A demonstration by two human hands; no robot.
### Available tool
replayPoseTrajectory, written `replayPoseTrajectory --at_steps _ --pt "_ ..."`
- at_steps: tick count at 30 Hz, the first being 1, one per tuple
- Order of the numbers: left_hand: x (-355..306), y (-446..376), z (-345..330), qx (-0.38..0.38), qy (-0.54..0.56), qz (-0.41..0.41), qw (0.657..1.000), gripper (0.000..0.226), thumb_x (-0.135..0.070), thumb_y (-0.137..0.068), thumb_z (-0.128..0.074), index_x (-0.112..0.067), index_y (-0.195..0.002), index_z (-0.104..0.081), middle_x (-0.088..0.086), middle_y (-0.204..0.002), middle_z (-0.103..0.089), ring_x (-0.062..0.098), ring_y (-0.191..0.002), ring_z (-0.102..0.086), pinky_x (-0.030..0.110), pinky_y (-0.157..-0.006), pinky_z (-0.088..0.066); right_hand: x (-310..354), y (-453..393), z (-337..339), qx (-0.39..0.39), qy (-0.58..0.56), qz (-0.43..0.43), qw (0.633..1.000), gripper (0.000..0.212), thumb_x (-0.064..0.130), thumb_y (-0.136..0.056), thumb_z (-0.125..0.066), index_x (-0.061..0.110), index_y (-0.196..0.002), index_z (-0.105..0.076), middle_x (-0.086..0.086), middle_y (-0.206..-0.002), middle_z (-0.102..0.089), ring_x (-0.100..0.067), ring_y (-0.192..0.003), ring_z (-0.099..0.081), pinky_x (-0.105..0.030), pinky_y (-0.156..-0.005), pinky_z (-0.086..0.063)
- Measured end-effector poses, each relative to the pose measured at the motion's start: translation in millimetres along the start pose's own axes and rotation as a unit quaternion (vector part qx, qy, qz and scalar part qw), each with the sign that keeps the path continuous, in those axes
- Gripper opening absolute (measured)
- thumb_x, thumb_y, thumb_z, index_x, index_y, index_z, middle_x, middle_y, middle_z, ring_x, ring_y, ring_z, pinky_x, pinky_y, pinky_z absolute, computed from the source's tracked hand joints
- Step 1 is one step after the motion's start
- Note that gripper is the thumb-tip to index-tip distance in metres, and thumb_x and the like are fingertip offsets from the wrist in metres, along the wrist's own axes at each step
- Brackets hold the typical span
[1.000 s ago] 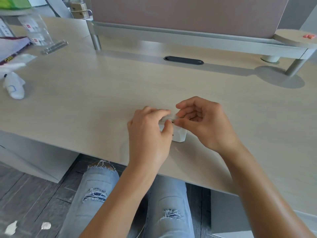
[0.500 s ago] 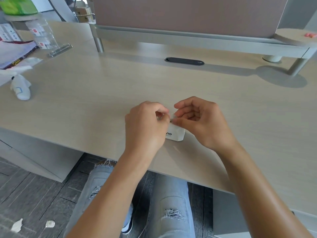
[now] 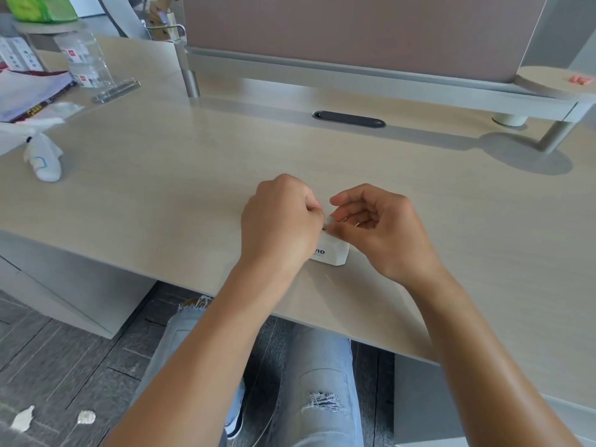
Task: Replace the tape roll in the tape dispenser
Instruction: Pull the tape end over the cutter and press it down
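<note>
A small white tape dispenser [image 3: 333,253] sat on the pale wooden surface [image 3: 193,175] near its front edge, right in front of the person. The left hand [image 3: 279,227] curled over the dispenser's left part, its grip pressed together around the body, hiding most of it. The right hand [image 3: 383,230] hovered at the dispenser's top right, thumb and forefinger brought together in a pinch on something pale and thin there, probably the tape end or a small part of the roll holder; the pictures were too cramped to tell which. The roll itself was not visible. The dispenser looked like light, stiff plastic with smooth sides, so it would likely slide on the surface unless held down, and steadying it by the flat sides seemed the safest hold. Any tape would be thin, sticky and apt to fold on itself, so taking it by the free end near the cutter would suit best. A white crumpled wrapper [image 3: 45,158] lay well apart at the left.
</note>
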State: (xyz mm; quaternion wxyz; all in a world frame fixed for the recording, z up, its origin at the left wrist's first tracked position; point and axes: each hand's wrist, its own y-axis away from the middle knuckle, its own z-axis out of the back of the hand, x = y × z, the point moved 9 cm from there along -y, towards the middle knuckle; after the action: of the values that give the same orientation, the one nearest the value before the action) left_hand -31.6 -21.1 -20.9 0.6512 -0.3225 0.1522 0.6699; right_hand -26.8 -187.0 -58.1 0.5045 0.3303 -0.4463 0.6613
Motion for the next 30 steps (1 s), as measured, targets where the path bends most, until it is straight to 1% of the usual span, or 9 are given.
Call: replayPoseTrajectory --at_steps 3,7,9,12,15,18,23,27,30 --pt "-7 4 1 -0.011 -0.045 -0.023 0.999 0.016 -0.017 -0.088 -0.066 -0.021 -0.088 -0.081 0.002 -0.083 -0.079 0.028 -0.080 -0.073 0.038 -0.073 -0.059 0 0 0 -0.002 0.007 0.002 1.000 0.027 0.009 -0.083 -0.086 0.017 -0.107 -0.075 -0.003 -0.092 -0.078 -0.023 -0.083 -0.073 -0.031 -0.077 -0.060" --pt "-11 6 -1 -0.013 -0.066 -0.044 0.997 0.018 -0.015 -0.093 -0.061 -0.020 -0.093 -0.079 0.003 -0.089 -0.079 0.029 -0.086 -0.071 0.039 -0.079 -0.055 2 1 0 -0.003 0.014 0.004 1.000 0.026 0.008 -0.084 -0.085 0.018 -0.106 -0.075 -0.002 -0.093 -0.078 -0.020 -0.083 -0.073 -0.029 -0.078 -0.060" --pt "-15 5 -3 -0.006 -0.079 -0.060 0.995 0.020 -0.013 -0.095 -0.058 -0.017 -0.095 -0.077 0.004 -0.094 -0.078 0.030 -0.090 -0.070 0.039 -0.080 -0.052 2 2 0 -0.004 0.017 0.003 1.000 0.026 0.008 -0.085 -0.085 0.018 -0.107 -0.075 -0.002 -0.093 -0.078 -0.020 -0.083 -0.073 -0.029 -0.078 -0.059" --pt "-18 2 -8 0.011 -0.109 -0.083 0.991 0.016 -0.010 -0.096 -0.056 -0.012 -0.097 -0.072 0.007 -0.101 -0.075 0.032 -0.097 -0.067 0.038 -0.079 -0.046 2 2 0 -0.006 0.020 0.001 1.000 0.026 0.010 -0.085 -0.085 0.020 -0.107 -0.075 -0.001 -0.093 -0.078 -0.022 -0.084 -0.073 -0.032 -0.079 -0.060" --pt "-20 0 -15 0.021 -0.146 -0.097 0.984 0.013 -0.009 -0.098 -0.054 -0.013 -0.102 -0.065 0.009 -0.107 -0.071 0.032 -0.104 -0.064 0.035 -0.078 -0.035 2 2 0 -0.007 0.022 0.000 1.000 0.026 0.010 -0.085 -0.084 0.021 -0.107 -0.074 -0.001 -0.094 -0.078 -0.025 -0.084 -0.073 -0.038 -0.081 -0.061" --pt "-21 0 -19 0.029 -0.163 -0.103 0.981 0.012 -0.010 -0.098 -0.053 -0.013 -0.105 -0.062 0.008 -0.109 -0.070 0.032 -0.106 -0.063 0.034 -0.079 -0.031 2 3 0 -0.009 0.025 -0.001 1.000 0.025 0.011 -0.086 -0.084 0.022 -0.106 -0.074 -0.001 -0.094 -0.078 -0.026 -0.085 -0.073 -0.041 -0.082 -0.061" --pt "-18 -1 -15 0.061 -0.133 -0.084 0.986 0.012 -0.011 -0.099 -0.054 -0.009 -0.108 -0.062 0.009 -0.107 -0.069 0.034 -0.104 -0.064 0.036 -0.083 -0.039 1 3 -1 -0.016 0.037 0.001 0.999 0.026 0.013 -0.085 -0.085 0.021 -0.107 -0.074 0.001 -0.092 -0.078 -0.023 -0.081 -0.072 -0.035 -0.078 -0.060" --pt "-14 -5 -10 0.080 -0.072 -0.058 0.992 0.017 -0.010 -0.101 -0.049 -0.006 -0.112 -0.062 0.006 -0.097 -0.058 0.037 -0.099 -0.065 0.037 -0.080 -0.048 5 1 -3 -0.024 0.060 0.011 0.998 0.027 0.013 -0.084 -0.086 0.020 -0.108 -0.074 0.003 -0.090 -0.077 -0.016 -0.074 -0.069 -0.024 -0.069 -0.056" --pt "-12 -8 -8 0.087 -0.021 -0.057 0.994 0.020 -0.008 -0.098 -0.048 -0.008 -0.116 -0.059 0.004 -0.100 -0.063 0.036 -0.097 -0.064 0.037 -0.074 -0.051 9 1 -5 -0.031 0.089 0.021 0.995 0.028 0.013 -0.084 -0.086 0.021 -0.109 -0.074 0.008 -0.087 -0.075 -0.009 -0.069 -0.065 -0.019 -0.067 -0.053"
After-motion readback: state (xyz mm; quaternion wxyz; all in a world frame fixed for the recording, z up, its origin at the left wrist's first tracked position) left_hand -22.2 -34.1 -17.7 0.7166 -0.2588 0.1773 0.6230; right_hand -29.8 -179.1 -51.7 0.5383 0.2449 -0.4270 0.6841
